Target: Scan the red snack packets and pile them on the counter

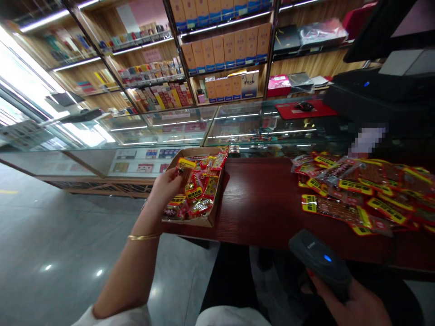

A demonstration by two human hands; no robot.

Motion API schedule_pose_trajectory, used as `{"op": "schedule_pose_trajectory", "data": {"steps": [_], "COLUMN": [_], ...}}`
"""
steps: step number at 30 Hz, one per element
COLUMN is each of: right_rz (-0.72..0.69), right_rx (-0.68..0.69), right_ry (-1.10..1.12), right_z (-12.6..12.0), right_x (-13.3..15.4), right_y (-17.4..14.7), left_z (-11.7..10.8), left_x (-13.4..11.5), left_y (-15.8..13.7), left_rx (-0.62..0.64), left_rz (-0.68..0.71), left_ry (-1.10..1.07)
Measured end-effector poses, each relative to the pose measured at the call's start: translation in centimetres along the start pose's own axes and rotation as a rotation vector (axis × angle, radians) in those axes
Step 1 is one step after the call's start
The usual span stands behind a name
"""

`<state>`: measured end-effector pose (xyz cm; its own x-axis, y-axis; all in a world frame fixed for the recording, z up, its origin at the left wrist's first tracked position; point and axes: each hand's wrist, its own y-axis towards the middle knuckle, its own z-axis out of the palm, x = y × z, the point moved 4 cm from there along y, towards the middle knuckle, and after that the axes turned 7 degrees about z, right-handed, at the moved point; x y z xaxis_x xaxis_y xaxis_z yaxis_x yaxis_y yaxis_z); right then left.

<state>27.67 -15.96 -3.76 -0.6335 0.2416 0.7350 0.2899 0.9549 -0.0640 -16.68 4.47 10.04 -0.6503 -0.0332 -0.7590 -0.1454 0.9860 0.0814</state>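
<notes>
Grey, blue light [327,258] glowing, the scanner [314,253] sits in the wrapped fingers of the right hand [356,301], and here the left hand [167,184] pinches a packet [186,175] inside the cardboard box [205,221] on the dark-red table [258,199], loose packets [340,213] heaped to the right, glass counter [238,120] and shelves [307,64] beyond.

Looked like a shop, with lit shelves [316,63] stocked with boxes [219,50], a glass display counter [211,123], a screen [369,34], a barcode scanner [316,256] and heaped packets [374,190].
</notes>
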Motion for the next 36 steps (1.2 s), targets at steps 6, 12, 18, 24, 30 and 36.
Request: {"op": "schedule_pose_trajectory", "data": {"steps": [6, 12, 18, 24, 30, 36], "right_rz": [0.030, -0.022, -0.030, -0.065, -0.105, -0.146], "right_rx": [-0.083, -0.139, -0.164, -0.110, -0.119, -0.154], "right_ry": [0.051, 0.015, -0.020, 0.011, -0.004, -0.037], "right_z": [-0.5, -1.7, -1.8, -1.3, -1.7, -2.4], "right_x": [0.9, 0.9, -0.1, 1.6, 3.1, 3.3], "right_y": [-0.6, -1.3, -1.5, -0.8, 0.3, 0.4], "left_z": [11.1, 22.5, 25.4, 26.0, 27.5, 27.5], "left_x": [-6.2, -7.1, -5.3, -4.5, -3.5, -3.8], "left_y": [-5.5, -6.8, -5.2, -5.0, -4.9, -4.8], "left_rx": [0.398, 0.566, 0.619, 0.816, 0.906, 1.100], "left_rz": [-0.148, -0.231, -0.384, -0.434, -0.385, -0.310], "left_ry": [-0.924, -1.088, -1.357, -1.490, -1.247, -1.137]}}
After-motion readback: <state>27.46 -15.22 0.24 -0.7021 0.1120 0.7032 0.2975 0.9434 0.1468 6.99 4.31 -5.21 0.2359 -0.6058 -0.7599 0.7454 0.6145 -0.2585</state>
